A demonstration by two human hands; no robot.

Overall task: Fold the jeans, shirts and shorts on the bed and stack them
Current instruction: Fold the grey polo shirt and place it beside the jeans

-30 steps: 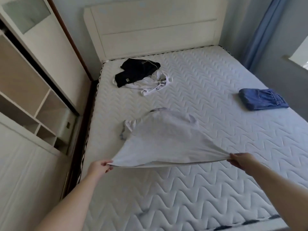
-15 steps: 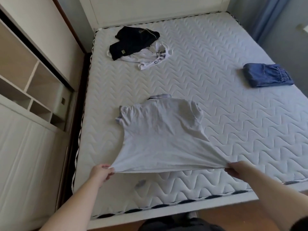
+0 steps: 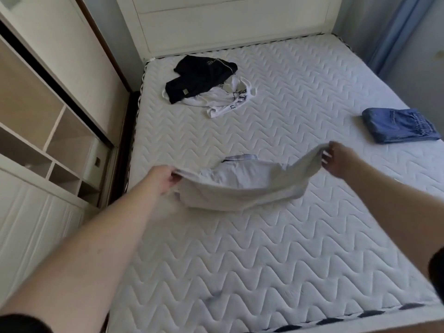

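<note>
Hands, left hand (image 3: 165, 175) and right hand (image 3: 336, 157), pinch pale shirt (image 3: 242, 191); folded jeans (image 3: 400, 126) well apart.

2 bare forearms w/ dark short sleeves (image 3: 22, 324) just showing at bottom-left & right frame edges.

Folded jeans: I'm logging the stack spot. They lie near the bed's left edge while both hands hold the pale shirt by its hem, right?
Not quite. The head view shows the folded jeans near the bed's right edge, not its left. The rest holds: the left hand and right hand both hold the pale shirt by its hem.
</note>
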